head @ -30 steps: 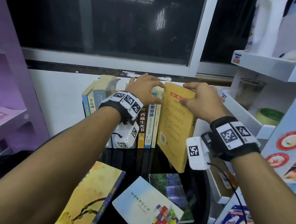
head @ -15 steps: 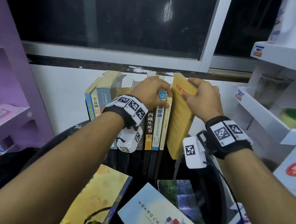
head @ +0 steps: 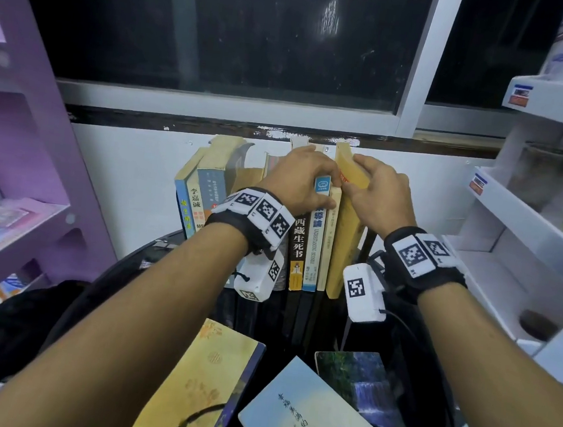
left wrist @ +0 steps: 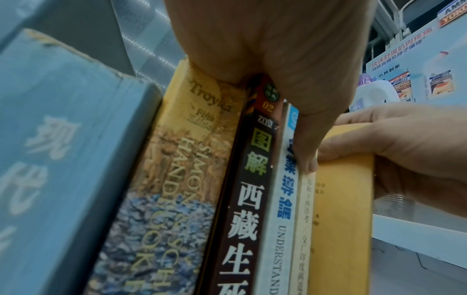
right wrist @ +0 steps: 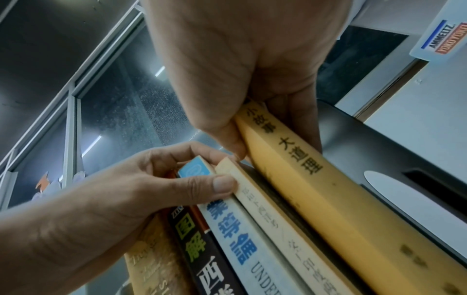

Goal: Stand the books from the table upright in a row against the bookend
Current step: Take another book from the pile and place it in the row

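Since a second ago the yellow book (head: 345,233) has swung from a leaning, cover-out tilt to nearly upright, closing against the right end of the row of books (head: 300,249) at the far edge of the round black table (head: 429,382). Right hand (head: 377,198) pinches that book's top, thumb on the row side and fingers on the outer cover, as the right wrist view shows. Left hand (head: 298,180) curls over the tops of the standing books, its thumb (right wrist: 222,184) pressing the thin cream book (right wrist: 255,201) beside the blue-and-white one (head: 315,244). What looks like the dark bookend (right wrist: 379,151) stands just right of the yellow book, though the view is partial. Three books lie flat at the table's near edge: a yellow-gold one (head: 201,384), a pale blue one (head: 308,419) and a waterfall cover (head: 364,379)
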A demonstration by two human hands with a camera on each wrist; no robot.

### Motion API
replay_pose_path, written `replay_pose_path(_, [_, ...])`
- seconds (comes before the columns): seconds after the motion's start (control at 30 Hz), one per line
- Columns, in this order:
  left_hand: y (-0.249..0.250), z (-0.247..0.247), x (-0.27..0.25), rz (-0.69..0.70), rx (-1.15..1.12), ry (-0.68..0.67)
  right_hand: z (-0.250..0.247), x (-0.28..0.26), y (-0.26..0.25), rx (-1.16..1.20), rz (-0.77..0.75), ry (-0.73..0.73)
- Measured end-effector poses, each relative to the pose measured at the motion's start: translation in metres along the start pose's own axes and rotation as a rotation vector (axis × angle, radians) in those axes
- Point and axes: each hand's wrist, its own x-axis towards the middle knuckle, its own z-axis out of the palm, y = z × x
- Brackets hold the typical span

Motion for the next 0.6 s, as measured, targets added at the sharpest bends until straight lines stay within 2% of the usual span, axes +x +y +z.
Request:
replay_pose_path(0.27, [0.000,-0.001,-0.001,0.013,-0.007,0.013,0.001,0.005,0.008,0.061,-0.032,-0.141])
replay_pose_path(0.5, [0.001,-0.002,-0.001,-0.036,0.000,-0.013,-0.014,0.000,0.017,0.032,-0.117,-0.430])
replay_pose_path(0.6, [0.001,-0.002,-0.001,-0.023,0.000,-0.005,-0.009,-0.002,0.021,0.036,-0.136,-0.439])
